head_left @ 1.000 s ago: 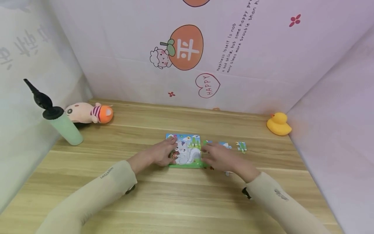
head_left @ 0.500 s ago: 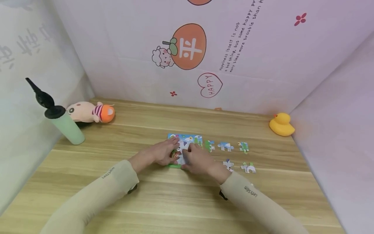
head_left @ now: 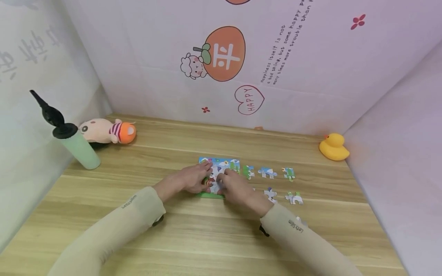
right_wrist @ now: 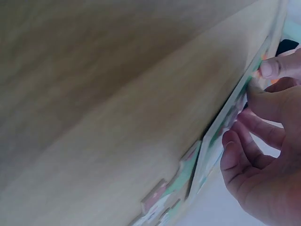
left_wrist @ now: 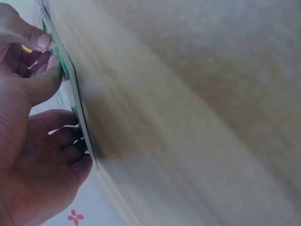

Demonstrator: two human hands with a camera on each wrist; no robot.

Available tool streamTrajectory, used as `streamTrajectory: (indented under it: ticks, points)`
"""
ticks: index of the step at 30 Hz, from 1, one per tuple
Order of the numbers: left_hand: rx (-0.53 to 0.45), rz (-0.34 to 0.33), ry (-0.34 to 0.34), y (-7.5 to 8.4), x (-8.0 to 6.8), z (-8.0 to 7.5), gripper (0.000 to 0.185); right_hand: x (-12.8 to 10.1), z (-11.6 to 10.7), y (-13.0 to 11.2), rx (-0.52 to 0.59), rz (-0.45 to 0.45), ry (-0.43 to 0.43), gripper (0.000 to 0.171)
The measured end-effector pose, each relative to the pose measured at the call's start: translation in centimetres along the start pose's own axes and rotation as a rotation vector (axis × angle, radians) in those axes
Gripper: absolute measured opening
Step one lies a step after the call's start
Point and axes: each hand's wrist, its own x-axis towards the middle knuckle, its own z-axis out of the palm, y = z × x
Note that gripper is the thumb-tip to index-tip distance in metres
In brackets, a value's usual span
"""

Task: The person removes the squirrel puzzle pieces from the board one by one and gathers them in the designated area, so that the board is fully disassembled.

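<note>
A small jigsaw puzzle board (head_left: 211, 196) with a blue top and green lower edge, showing a grey squirrel, lies flat on the table. My left hand (head_left: 194, 178) rests on its left part, with relaxed fingertips on the surface. Over its right part is my right hand (head_left: 238, 188), pinching a puzzle piece (right_wrist: 230, 117) between thumb and fingers, low against the board. Fingers hide most of that piece. In the left wrist view, the left fingers (left_wrist: 68, 136) lie along the board's edge.
Loose puzzle pieces lie right of the board, including a blue one (head_left: 267, 172), a green one (head_left: 288, 173) and a white-green one (head_left: 294, 197). A yellow duck (head_left: 333, 147) stands back right. A green pump bottle (head_left: 79, 151) and a plush toy (head_left: 103, 131) are at left.
My right hand has moved left from the loose pieces onto the board, uncovering several of them, and has since shifted slightly. The left hand has stayed on the board's left part.
</note>
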Motion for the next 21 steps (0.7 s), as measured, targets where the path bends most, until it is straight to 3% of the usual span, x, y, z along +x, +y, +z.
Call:
streamTrajectory:
  ticks: [9,21]
  points:
    - [-0.027,0.025,-0.02,-0.23,-0.09,-0.19,0.065,0.35,-0.13,0.14,0.027,0.018,-0.031,0.032]
    - [-0.058,-0.003,-0.048,-0.45,0.01,-0.71,0.072,0.89,-0.33,0.26,0.069,0.048,-0.065,0.031]
